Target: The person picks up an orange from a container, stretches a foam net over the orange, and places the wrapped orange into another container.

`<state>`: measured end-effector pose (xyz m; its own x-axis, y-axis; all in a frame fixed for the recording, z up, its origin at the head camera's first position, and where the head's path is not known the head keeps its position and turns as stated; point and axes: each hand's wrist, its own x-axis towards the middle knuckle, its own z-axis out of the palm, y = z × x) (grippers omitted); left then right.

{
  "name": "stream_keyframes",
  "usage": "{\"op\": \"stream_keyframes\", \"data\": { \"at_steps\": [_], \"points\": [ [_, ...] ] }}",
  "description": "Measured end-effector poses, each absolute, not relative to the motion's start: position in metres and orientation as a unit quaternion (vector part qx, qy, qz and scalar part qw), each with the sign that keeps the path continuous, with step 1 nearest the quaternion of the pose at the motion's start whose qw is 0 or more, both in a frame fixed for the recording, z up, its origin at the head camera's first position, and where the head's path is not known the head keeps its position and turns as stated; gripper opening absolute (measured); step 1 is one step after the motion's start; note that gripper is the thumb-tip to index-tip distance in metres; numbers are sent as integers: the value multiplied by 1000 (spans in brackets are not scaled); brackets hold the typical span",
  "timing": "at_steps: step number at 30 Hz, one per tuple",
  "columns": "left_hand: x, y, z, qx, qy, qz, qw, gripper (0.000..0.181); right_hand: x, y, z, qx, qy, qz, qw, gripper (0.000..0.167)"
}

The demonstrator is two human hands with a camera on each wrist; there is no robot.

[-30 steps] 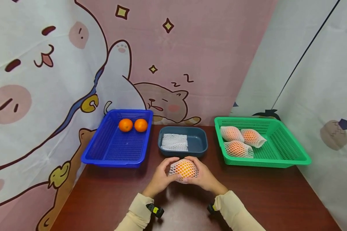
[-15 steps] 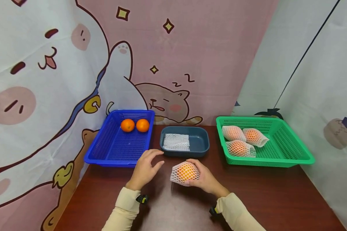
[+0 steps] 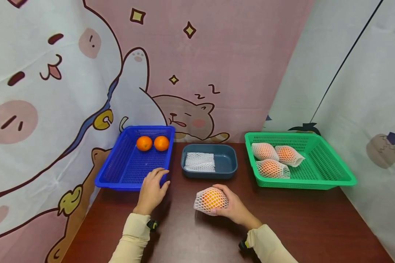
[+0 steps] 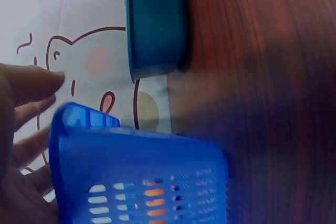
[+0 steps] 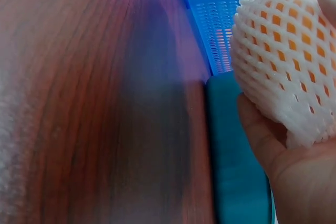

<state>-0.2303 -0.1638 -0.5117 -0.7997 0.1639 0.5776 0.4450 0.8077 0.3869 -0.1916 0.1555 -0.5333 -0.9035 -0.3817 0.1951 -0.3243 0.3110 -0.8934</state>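
While the right hand (image 3: 233,207) curls its thumb and fingers round the wrapped orange (image 3: 212,200) just in front of the tray (image 3: 226,162), the left hand (image 3: 151,190) holds nothing, its fingers loosely bent and parted at the near right corner of the blue basket (image 3: 118,186). Whether the left fingertips touch that rim I cannot tell, nor whether the wrapped orange rests on the table (image 3: 197,239) or is held a little above it.

Judging by how things lie, the wrapping is more than half done: three netted oranges (image 3: 271,169) sit together at the left side of the green basket (image 3: 306,183), and the one in the right hand has its white net on but is not in there with them. Two bare oranges (image 3: 144,143) remain side by side at the far end of the blue basket, so those look to be what is left. White net sleeves (image 3: 199,162) lie in the left part of the tray; how many, I cannot make out.

The blue basket's near wall stands between the left hand and the bare fruit, and the green basket's raised side between the right hand and the netted ones. Behind everything hangs a cartoon cloth (image 3: 237,69).
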Motion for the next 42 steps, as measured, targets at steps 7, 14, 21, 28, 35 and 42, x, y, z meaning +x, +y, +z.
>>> {"op": "stream_keyframes", "data": {
  "at_steps": [7, 14, 21, 28, 35, 42],
  "points": [
    [-231, -167, -514, -140, -926, -247, 249, 43, -172, 160, -503, -208, 806, -554, -13, 82],
    [-230, -166, -513, -132, -930, -240, 246, 37, -169, 173, -492, -214, 799, -558, -64, 83],
    [-229, -166, -513, -127, -932, -239, 240, 36, -176, 190, -463, -226, 806, -538, -98, 78],
    [-229, -166, -513, -123, -934, -240, 236, 36, -195, 229, -451, -163, 829, -517, -138, 84],
    [-230, -166, -518, -128, -929, -231, 259, 36, -213, 276, -457, -112, 831, -509, -193, 85],
    [-231, -166, -520, -132, -927, -233, 264, 37, -211, 292, -435, -94, 836, -488, -231, 80]
  ]
}}
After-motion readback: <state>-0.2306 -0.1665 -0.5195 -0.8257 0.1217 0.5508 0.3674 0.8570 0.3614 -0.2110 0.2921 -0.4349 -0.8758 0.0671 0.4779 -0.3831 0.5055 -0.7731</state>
